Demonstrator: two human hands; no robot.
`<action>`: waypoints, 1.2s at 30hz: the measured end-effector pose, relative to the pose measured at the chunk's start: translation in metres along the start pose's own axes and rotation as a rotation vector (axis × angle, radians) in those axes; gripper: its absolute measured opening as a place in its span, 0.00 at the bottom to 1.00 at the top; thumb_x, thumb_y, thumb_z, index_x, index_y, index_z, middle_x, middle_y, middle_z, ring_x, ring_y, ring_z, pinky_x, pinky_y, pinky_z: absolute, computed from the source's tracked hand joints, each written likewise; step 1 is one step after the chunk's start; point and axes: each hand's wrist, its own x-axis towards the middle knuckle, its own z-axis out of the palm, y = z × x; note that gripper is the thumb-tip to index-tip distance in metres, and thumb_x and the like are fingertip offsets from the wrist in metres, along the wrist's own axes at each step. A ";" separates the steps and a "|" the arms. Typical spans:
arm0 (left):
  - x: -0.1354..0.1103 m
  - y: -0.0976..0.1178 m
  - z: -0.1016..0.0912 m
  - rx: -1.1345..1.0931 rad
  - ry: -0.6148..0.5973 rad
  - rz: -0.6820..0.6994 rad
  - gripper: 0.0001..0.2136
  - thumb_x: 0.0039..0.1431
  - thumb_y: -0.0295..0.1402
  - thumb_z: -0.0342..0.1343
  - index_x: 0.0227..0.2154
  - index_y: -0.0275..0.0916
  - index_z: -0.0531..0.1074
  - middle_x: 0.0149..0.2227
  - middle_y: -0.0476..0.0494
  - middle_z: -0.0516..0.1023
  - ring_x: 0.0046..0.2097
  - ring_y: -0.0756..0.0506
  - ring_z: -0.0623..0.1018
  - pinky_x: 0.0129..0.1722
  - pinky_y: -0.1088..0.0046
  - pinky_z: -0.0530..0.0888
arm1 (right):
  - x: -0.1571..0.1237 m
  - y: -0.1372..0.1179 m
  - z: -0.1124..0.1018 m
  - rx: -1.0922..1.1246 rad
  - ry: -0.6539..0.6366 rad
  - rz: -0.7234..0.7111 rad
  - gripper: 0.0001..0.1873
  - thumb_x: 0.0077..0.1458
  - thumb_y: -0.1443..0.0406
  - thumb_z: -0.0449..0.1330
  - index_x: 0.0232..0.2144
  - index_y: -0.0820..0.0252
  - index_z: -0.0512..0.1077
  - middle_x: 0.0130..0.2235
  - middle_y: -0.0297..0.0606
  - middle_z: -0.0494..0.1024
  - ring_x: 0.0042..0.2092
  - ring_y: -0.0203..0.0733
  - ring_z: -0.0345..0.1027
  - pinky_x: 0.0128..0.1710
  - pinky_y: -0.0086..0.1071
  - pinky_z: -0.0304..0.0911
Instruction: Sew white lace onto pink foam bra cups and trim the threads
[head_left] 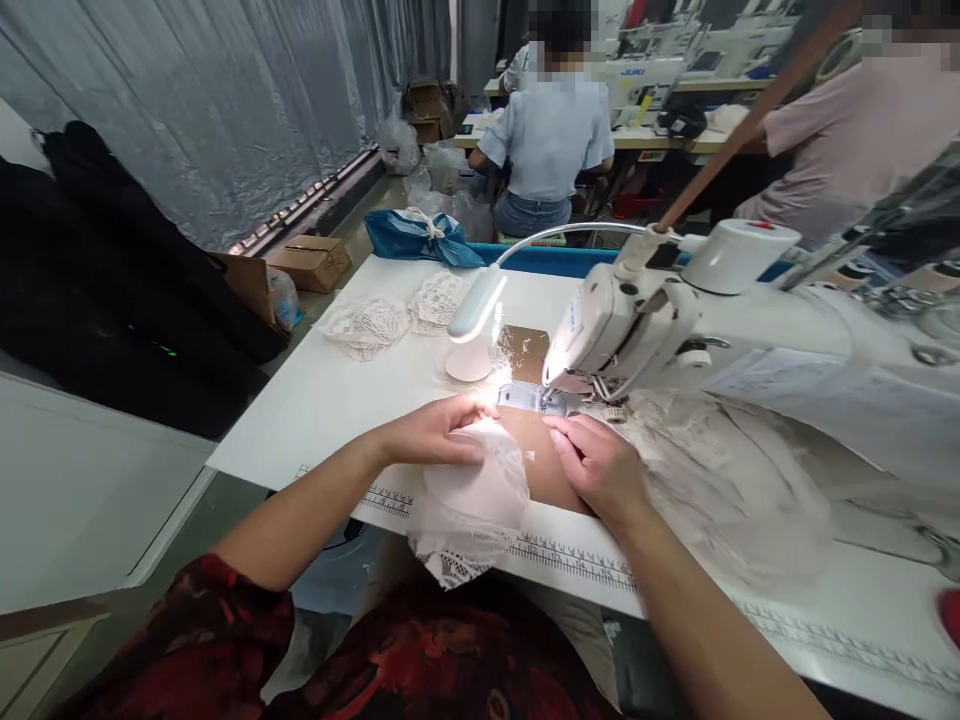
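Observation:
A white sewing machine (675, 330) stands on the white table (330, 400), its needle area (551, 400) lit by a small gooseneck lamp (474, 320). My left hand (431, 432) lies flat with fingers stretched on a white lace piece (472, 500) that hangs over the table's near edge. My right hand (596, 462) rests just in front of the presser foot, fingers curled down onto the fabric. A brown patch of table surface (544, 465) shows between my hands.
Two piles of white lace pieces (397, 315) lie at the table's far left. Bunched white fabric (720, 470) lies under the machine arm. A blue bag (420, 238), cardboard boxes (311, 260) and two people seated at other machines are behind.

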 end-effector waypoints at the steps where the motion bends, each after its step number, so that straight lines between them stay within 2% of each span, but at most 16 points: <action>1: 0.016 -0.003 0.005 0.085 0.004 0.029 0.21 0.53 0.31 0.58 0.50 0.38 0.64 0.48 0.38 0.73 0.48 0.42 0.75 0.42 0.68 0.73 | -0.001 -0.001 -0.002 0.053 0.019 -0.032 0.16 0.61 0.64 0.49 0.41 0.57 0.76 0.37 0.37 0.79 0.39 0.39 0.71 0.38 0.31 0.64; 3: 0.045 -0.012 0.013 0.288 0.034 0.037 0.25 0.49 0.27 0.57 0.53 0.37 0.65 0.51 0.37 0.72 0.52 0.40 0.73 0.47 0.65 0.73 | -0.002 -0.001 -0.004 0.115 -0.007 -0.109 0.15 0.61 0.63 0.50 0.39 0.58 0.76 0.34 0.38 0.79 0.37 0.38 0.70 0.38 0.30 0.63; 6: 0.073 -0.024 0.015 0.453 0.037 0.036 0.28 0.47 0.25 0.57 0.54 0.36 0.65 0.52 0.37 0.73 0.49 0.40 0.75 0.47 0.64 0.74 | -0.003 0.000 -0.002 0.096 -0.180 -0.191 0.14 0.61 0.64 0.51 0.38 0.57 0.76 0.31 0.36 0.77 0.35 0.37 0.68 0.36 0.28 0.59; 9: 0.083 -0.030 0.008 0.450 0.064 0.014 0.25 0.48 0.26 0.57 0.52 0.36 0.66 0.44 0.40 0.76 0.41 0.44 0.77 0.39 0.68 0.75 | -0.002 0.000 0.000 0.049 -0.286 -0.175 0.13 0.60 0.64 0.51 0.32 0.58 0.76 0.30 0.36 0.75 0.33 0.36 0.65 0.34 0.28 0.55; 12: 0.087 -0.032 0.003 0.372 0.137 -0.039 0.22 0.49 0.26 0.55 0.50 0.33 0.67 0.34 0.45 0.76 0.33 0.48 0.76 0.32 0.73 0.73 | -0.001 -0.001 0.001 0.043 -0.299 -0.123 0.14 0.60 0.63 0.51 0.28 0.59 0.74 0.28 0.35 0.73 0.31 0.35 0.62 0.32 0.28 0.52; 14: 0.090 -0.032 0.003 0.341 0.153 -0.047 0.20 0.50 0.26 0.54 0.49 0.32 0.67 0.31 0.48 0.75 0.30 0.50 0.74 0.30 0.75 0.71 | 0.000 -0.003 0.000 0.021 -0.284 -0.092 0.14 0.60 0.62 0.52 0.27 0.59 0.74 0.28 0.35 0.72 0.31 0.35 0.62 0.31 0.28 0.52; 17: 0.097 -0.028 0.008 0.415 0.127 -0.009 0.17 0.50 0.25 0.54 0.45 0.34 0.68 0.31 0.49 0.74 0.29 0.50 0.73 0.29 0.76 0.70 | 0.001 -0.005 -0.002 -0.058 -0.223 -0.025 0.12 0.60 0.61 0.53 0.34 0.58 0.75 0.34 0.37 0.75 0.35 0.37 0.64 0.33 0.29 0.53; 19: 0.101 -0.023 0.012 0.511 0.118 0.023 0.11 0.50 0.24 0.53 0.38 0.35 0.69 0.29 0.50 0.74 0.29 0.50 0.72 0.28 0.76 0.69 | 0.002 -0.006 -0.003 -0.138 -0.220 0.031 0.13 0.60 0.61 0.53 0.41 0.57 0.75 0.38 0.37 0.75 0.38 0.39 0.65 0.34 0.30 0.54; 22: 0.101 -0.013 0.016 0.721 0.212 0.056 0.06 0.51 0.21 0.50 0.30 0.36 0.69 0.27 0.48 0.73 0.30 0.48 0.72 0.29 0.74 0.69 | 0.005 -0.008 -0.004 -0.227 -0.293 0.088 0.13 0.60 0.62 0.52 0.43 0.55 0.74 0.38 0.36 0.75 0.39 0.40 0.65 0.35 0.31 0.53; 24: 0.095 -0.007 0.020 0.870 0.270 0.122 0.07 0.54 0.22 0.48 0.33 0.35 0.70 0.30 0.45 0.74 0.33 0.46 0.73 0.32 0.71 0.71 | 0.006 -0.008 -0.004 -0.243 -0.328 0.101 0.13 0.61 0.62 0.51 0.42 0.54 0.74 0.38 0.36 0.74 0.39 0.40 0.65 0.35 0.31 0.53; 25: 0.090 -0.004 0.022 0.926 0.260 0.171 0.08 0.56 0.24 0.48 0.36 0.35 0.70 0.32 0.43 0.75 0.35 0.45 0.74 0.34 0.69 0.72 | 0.007 -0.008 -0.004 -0.248 -0.338 0.106 0.13 0.61 0.62 0.51 0.42 0.55 0.75 0.38 0.36 0.74 0.39 0.40 0.65 0.35 0.31 0.53; 28: 0.078 -0.004 0.032 1.017 0.117 0.287 0.11 0.63 0.29 0.45 0.42 0.34 0.71 0.39 0.39 0.77 0.42 0.43 0.75 0.42 0.66 0.74 | 0.007 -0.007 -0.002 -0.263 -0.361 0.123 0.14 0.61 0.63 0.50 0.40 0.56 0.75 0.39 0.37 0.74 0.39 0.40 0.65 0.36 0.32 0.53; 30: 0.073 -0.010 0.037 1.073 0.056 0.305 0.13 0.64 0.32 0.45 0.46 0.32 0.70 0.46 0.35 0.76 0.48 0.41 0.75 0.47 0.63 0.73 | 0.006 -0.006 -0.002 -0.262 -0.360 0.129 0.15 0.61 0.62 0.50 0.44 0.55 0.74 0.40 0.38 0.75 0.39 0.41 0.65 0.36 0.32 0.54; 32: 0.071 -0.016 0.039 1.132 0.044 0.290 0.17 0.63 0.35 0.48 0.50 0.29 0.68 0.52 0.32 0.72 0.53 0.38 0.72 0.50 0.60 0.72 | 0.006 -0.004 -0.002 -0.259 -0.349 0.130 0.16 0.61 0.62 0.50 0.48 0.54 0.72 0.41 0.38 0.75 0.38 0.41 0.64 0.37 0.33 0.54; 36: 0.073 -0.023 0.034 1.180 0.009 0.259 0.21 0.62 0.37 0.50 0.54 0.30 0.65 0.57 0.31 0.68 0.57 0.37 0.69 0.53 0.58 0.70 | 0.007 -0.004 -0.002 -0.267 -0.355 0.146 0.17 0.61 0.62 0.49 0.49 0.54 0.72 0.43 0.37 0.75 0.37 0.41 0.65 0.37 0.33 0.54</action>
